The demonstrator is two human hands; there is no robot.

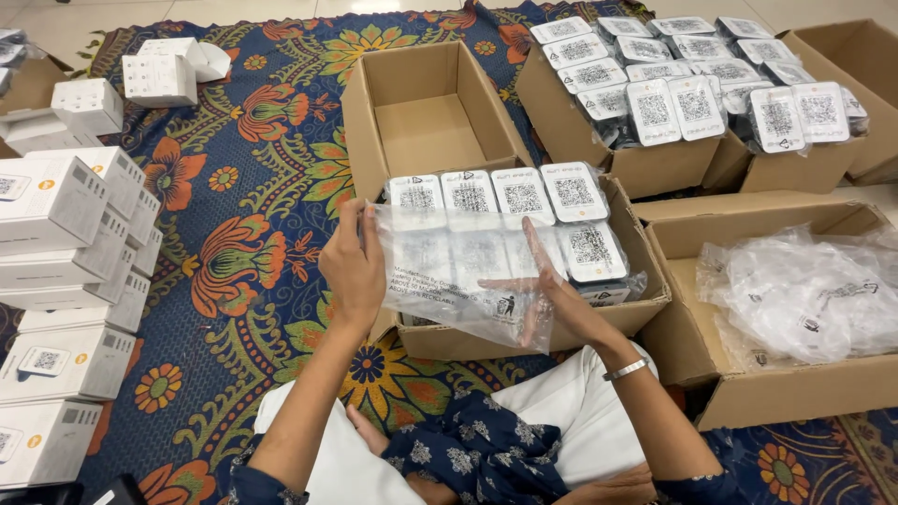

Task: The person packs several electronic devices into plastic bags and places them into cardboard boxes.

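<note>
You are holding a clear plastic bag (458,276) up in front of you with both hands, just above the nearest cardboard box (599,323). Your left hand (354,266) grips the bag's left edge, thumb on the near side and the fingers curled behind the film, pinching it near the top corner. Your right hand (552,290) is at the bag's right side with the fingers held straight and close together; part of it shows through the film, so it looks to be inside or behind the bag, and you cannot tell which. A silver bracelet (625,369) sits on your right wrist. The box under the bag is packed with small white-topped devices (572,192) standing in rows. Behind it is an open, empty box (426,131), and further right another box (655,164) is heaped with the same devices. At your right, a box (692,346) holds a pile of crumpled clear bags (804,290). On your left, white cartons (65,281) are stacked on the patterned floral rug (253,252).
</note>
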